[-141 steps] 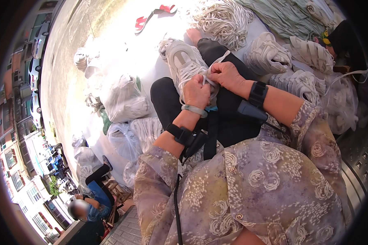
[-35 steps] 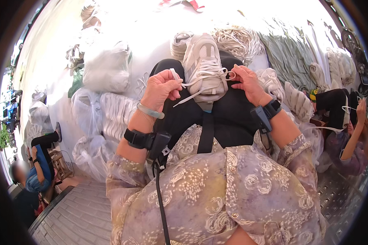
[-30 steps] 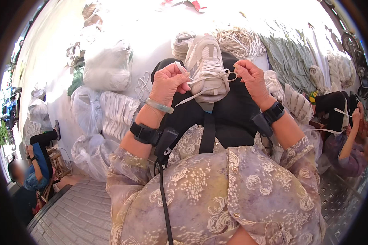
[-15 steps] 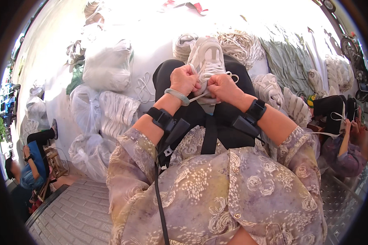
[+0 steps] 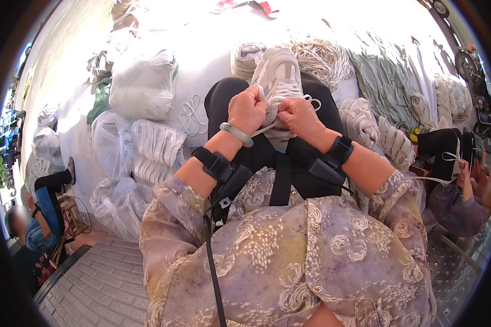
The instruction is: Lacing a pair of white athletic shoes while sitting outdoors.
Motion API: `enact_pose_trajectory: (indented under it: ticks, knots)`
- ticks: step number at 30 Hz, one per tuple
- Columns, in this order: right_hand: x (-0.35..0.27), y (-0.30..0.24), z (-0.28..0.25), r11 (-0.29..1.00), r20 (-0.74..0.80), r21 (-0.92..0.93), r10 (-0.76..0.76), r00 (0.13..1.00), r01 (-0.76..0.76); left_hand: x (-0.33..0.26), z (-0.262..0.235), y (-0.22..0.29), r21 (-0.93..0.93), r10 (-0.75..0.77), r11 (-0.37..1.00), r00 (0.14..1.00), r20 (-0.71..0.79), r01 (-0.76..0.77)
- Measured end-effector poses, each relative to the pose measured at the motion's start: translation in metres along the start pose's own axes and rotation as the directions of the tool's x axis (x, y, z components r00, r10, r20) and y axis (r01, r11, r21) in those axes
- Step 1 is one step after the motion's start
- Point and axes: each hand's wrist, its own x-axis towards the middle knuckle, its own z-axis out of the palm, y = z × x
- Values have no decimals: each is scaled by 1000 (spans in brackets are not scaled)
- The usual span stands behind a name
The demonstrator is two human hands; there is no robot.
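Observation:
A white and beige sneaker (image 5: pixel 279 71) rests on my lap, between my black-trousered knees, its toe pointing away from me. Its white shoelace (image 5: pixel 289 90) is threaded through the eyelets. My left hand (image 5: pixel 247 110) is pinched on the lace at the shoe's left side, and a lace end slants below its fingers. On the right, my right hand (image 5: pixel 300 117) is closed in a pinch on the lace near the tongue opening. A lace loop (image 5: pixel 312 101) sticks out beyond its knuckles. The exact grip of the fingertips is partly hidden.
A heap of white laces (image 5: pixel 323 61) and another shoe (image 5: pixel 247 59) lie beyond my knees. More shoes (image 5: pixel 360 121) sit at the right. Plastic-wrapped bundles (image 5: pixel 143 87) are at the left. Two people sit nearby, one (image 5: pixel 45 223) left, another (image 5: pixel 461 201) right handling a lace.
My left hand has shifted slightly right and turned, still pinching at the shoe's side. My right hand stays almost in place. The person at the left has raised a hand.

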Motion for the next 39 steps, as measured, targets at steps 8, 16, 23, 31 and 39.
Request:
enact_pose_trajectory:
  ticks: [8, 16, 23, 31, 39]
  knots:
    - [1, 4, 3, 1000, -41, 10, -1, 999, 1, 3, 2, -2, -130, 14, 991, 993, -120, -30]
    - [1, 2, 2, 1000, -58, -31, 6, 998, -8, 18, -25, 7, -116, 174, 971, 947, -269, -211]
    - [4, 7, 3, 1000, -37, 14, 5, 999, -4, 3, 4, -12, -95, -23, 995, 1000, -15, 21]
    - [4, 6, 4, 999, -30, 45, 19, 999, -17, 2, 12, -7, -448, -296, 843, 952, 76, 297]
    - [2, -3, 3, 991, 31, 88, 95, 995, -98, 2, 18, -14, -474, -274, 837, 959, 69, 273]
